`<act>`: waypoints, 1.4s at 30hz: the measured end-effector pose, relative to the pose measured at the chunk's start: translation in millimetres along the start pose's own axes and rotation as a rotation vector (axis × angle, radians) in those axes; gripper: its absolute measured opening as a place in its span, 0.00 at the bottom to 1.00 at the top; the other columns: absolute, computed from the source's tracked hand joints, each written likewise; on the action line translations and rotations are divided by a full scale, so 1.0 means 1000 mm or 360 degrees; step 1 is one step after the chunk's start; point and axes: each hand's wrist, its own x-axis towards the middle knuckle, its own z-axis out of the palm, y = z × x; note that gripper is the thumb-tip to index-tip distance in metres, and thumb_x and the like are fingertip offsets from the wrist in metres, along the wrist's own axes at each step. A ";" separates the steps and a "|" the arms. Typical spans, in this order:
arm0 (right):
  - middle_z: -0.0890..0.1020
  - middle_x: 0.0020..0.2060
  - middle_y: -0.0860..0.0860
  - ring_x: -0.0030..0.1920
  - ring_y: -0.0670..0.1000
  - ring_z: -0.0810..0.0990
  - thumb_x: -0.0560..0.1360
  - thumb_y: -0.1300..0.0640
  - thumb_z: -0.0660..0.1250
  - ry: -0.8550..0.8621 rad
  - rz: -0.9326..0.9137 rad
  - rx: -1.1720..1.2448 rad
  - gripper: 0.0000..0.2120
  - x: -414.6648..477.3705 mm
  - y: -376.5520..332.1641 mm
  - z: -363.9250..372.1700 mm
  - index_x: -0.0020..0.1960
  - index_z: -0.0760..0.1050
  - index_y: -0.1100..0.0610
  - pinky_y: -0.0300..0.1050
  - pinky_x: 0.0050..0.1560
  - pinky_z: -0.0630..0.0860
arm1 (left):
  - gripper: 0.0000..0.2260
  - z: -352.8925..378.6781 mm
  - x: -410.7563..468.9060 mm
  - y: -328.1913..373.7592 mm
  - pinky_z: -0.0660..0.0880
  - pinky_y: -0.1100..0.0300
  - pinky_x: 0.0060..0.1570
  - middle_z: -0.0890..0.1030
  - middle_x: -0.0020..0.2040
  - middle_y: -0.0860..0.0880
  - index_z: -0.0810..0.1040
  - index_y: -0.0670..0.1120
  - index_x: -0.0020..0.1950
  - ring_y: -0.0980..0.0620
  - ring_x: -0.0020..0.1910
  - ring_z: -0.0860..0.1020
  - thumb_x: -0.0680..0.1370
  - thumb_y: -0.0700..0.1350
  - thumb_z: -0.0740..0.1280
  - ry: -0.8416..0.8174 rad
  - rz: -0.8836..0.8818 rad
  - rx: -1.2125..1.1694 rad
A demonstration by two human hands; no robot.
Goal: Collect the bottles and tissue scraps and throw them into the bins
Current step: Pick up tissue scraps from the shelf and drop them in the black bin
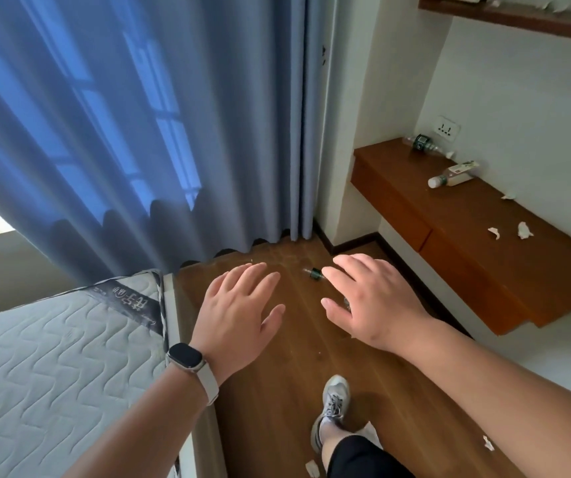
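The bottle (314,272) is seen lying on the floor (277,391), mostly hidden behind the right hand (370,305), its long axis judged to run beneath that palm. Both hands are spread open, empty; the left hand (239,312) is placed farther aside

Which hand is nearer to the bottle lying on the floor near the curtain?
Right. The right hand overlaps the bottle in this view, fingers spread over it and hiding most of it. The left hand is open too, apart from it on the mattress side.
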 end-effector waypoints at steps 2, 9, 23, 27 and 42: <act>0.78 0.61 0.53 0.61 0.54 0.75 0.78 0.40 0.57 0.0001 0.0016 0.0023 0.23 0.024 0.017 0.011 0.64 0.75 0.53 0.53 0.59 0.74 | 0.20 0.010 0.031 -0.005 0.70 0.45 0.64 0.77 0.66 0.50 0.75 0.50 0.66 0.45 0.66 0.73 0.78 0.58 0.61 0.0004 0.0003 0.0007; 0.76 0.63 0.53 0.63 0.55 0.73 0.79 0.40 0.53 -0.0103 0.0124 0.0116 0.25 0.114 0.118 0.031 0.67 0.72 0.53 0.53 0.61 0.72 | 0.21 0.050 0.174 0.000 0.71 0.46 0.62 0.77 0.65 0.50 0.76 0.50 0.65 0.45 0.65 0.74 0.77 0.58 0.59 -0.0029 0.0076 0.0049; 0.73 0.68 0.51 0.68 0.55 0.70 0.79 0.37 0.51 -0.0196 0.0680 0.0047 0.26 0.129 0.337 0.027 0.70 0.70 0.49 0.53 0.65 0.70 | 0.20 0.135 0.410 0.121 0.67 0.46 0.66 0.74 0.68 0.50 0.72 0.53 0.68 0.45 0.68 0.72 0.78 0.56 0.63 -0.0244 0.0556 0.0025; 0.69 0.71 0.49 0.71 0.53 0.66 0.80 0.37 0.49 -0.0218 0.0876 0.0077 0.26 0.117 0.377 0.026 0.72 0.66 0.47 0.52 0.68 0.65 | 0.20 0.150 0.454 0.156 0.67 0.47 0.67 0.74 0.68 0.51 0.71 0.54 0.68 0.47 0.67 0.72 0.77 0.57 0.62 -0.0239 0.0704 0.0025; 0.62 0.75 0.48 0.75 0.52 0.59 0.80 0.37 0.48 -0.0330 0.1506 0.0181 0.26 0.120 0.457 0.061 0.75 0.58 0.46 0.53 0.73 0.55 | 0.22 0.232 0.586 0.221 0.62 0.50 0.69 0.70 0.71 0.53 0.68 0.56 0.71 0.51 0.71 0.67 0.79 0.59 0.59 -0.0482 0.1256 -0.0137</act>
